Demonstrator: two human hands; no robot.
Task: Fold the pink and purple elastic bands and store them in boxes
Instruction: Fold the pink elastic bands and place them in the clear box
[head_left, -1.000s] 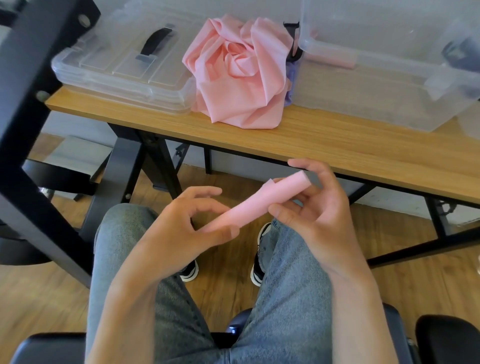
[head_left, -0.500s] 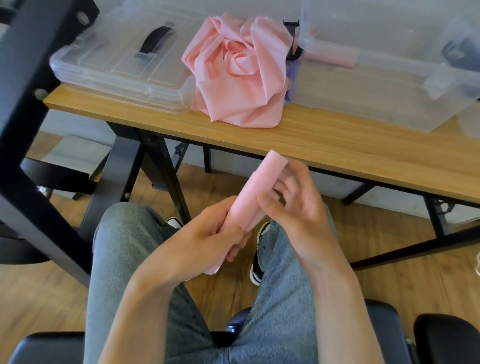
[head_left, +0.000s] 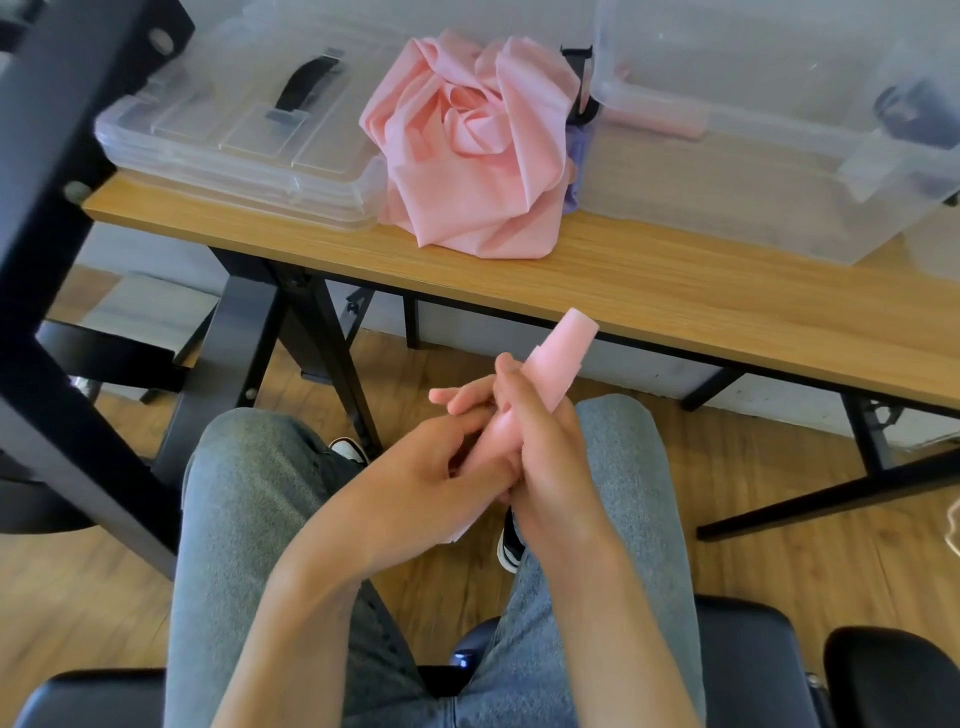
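While we sit back from the surface (head_left: 675, 306), the folded pink elastic band (head_left: 558, 364) stands tilted over our knees, its upper end reaching up to the front edge of the wood and its lower end poking out beneath our palms. Our right hand (head_left: 550, 467) wraps around the band's middle; our left hand (head_left: 415, 478) closes on it from the other side, fingers pointing forward past the strip. Both hands overlap, clenched around the same band, in the open air between our lap and the surface's edge, with bare floor (head_left: 753, 467) below.

Farther out, a loose heap of pink bands (head_left: 467, 150) sits near the front edge, with a bit of purple band (head_left: 575, 171) behind it. A flat clear lid (head_left: 239, 140) lies to its left, touching it; a deep clear storage box (head_left: 753, 171) stands to its right.
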